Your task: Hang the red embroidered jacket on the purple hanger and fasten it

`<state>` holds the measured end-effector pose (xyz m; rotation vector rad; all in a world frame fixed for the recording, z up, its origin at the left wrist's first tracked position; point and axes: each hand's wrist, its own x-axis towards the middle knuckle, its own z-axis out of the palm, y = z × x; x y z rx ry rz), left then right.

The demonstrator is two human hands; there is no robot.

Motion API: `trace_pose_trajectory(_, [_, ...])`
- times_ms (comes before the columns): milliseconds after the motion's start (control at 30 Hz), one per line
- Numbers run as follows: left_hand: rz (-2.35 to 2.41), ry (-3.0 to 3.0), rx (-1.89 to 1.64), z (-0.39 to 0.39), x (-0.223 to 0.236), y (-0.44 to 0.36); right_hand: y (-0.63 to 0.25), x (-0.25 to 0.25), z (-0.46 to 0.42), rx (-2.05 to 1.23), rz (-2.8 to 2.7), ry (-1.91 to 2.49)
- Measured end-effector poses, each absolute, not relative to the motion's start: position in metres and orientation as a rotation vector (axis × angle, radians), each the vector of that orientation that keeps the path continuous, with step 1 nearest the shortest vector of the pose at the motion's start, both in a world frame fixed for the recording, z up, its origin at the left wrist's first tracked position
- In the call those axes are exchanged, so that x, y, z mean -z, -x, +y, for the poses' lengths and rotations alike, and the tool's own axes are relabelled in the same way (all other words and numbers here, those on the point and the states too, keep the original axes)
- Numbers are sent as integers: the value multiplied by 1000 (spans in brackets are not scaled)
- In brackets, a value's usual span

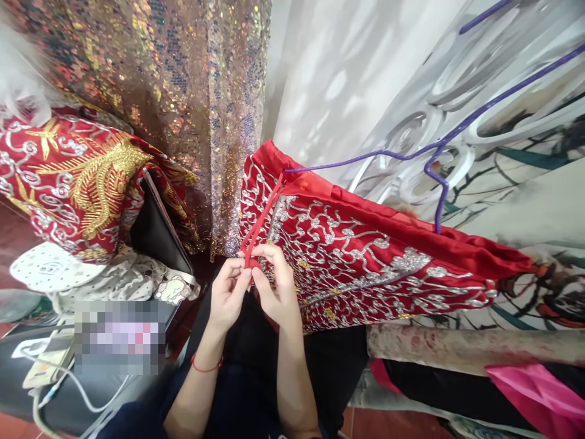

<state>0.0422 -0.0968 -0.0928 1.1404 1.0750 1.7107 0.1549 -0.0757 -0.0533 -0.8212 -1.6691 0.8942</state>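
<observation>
A red skirt-like garment (347, 244) with silver and gold embroidery hangs from a purple hanger (402, 155) hooked toward the upper right. From its red waistband (393, 213), a thin red cord (262, 216) runs down to my hands. My left hand (229, 289) pinches the cord's lower part between thumb and fingertips. Right beside it, my right hand (275, 280) also pinches the cord, and the two thumbs almost meet. The cord's exact end is partly hidden by my fingers.
Another red embroidered garment (86, 177) is draped at the left, by a dark seat holding a polka-dot cloth bag (59, 268) and white cables (86, 402). A sequined curtain (183, 91) hangs behind. White scrollwork (425, 134) stands right, with pink fabric (539, 390) below.
</observation>
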Motion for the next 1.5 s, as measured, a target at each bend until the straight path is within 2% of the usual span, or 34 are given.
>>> trace_pose_trajectory(200, [1034, -1092, -1586, -98, 92, -36, -157, 54, -70, -885, -1773, 896])
trace_pose_trajectory(433, [1104, -1114, -1610, -101, 96, -28, -158, 47, -72, -512, -1931, 973])
trace_pose_trajectory(600, [1122, -1050, -1698, -97, 96, -31, -164, 42, -77, -550, -1884, 1004])
trace_pose_trajectory(733, [1059, -1060, -1794, -96, 94, -31, -165, 45, -79, -648, -1761, 900])
trace_pose_trajectory(900, [1067, -1202, -1724, -100, 90, -29, -162, 44, -81, -810, -1619, 926])
trace_pose_trajectory(1333, [1251, -1430, -1708, -74, 62, -30, -166, 38, -88, -449, -1221, 976])
trace_pose_trajectory(1500, [1389, -1336, -1793, -55, 68, -19, -188, 23, -92, -291, -985, 959])
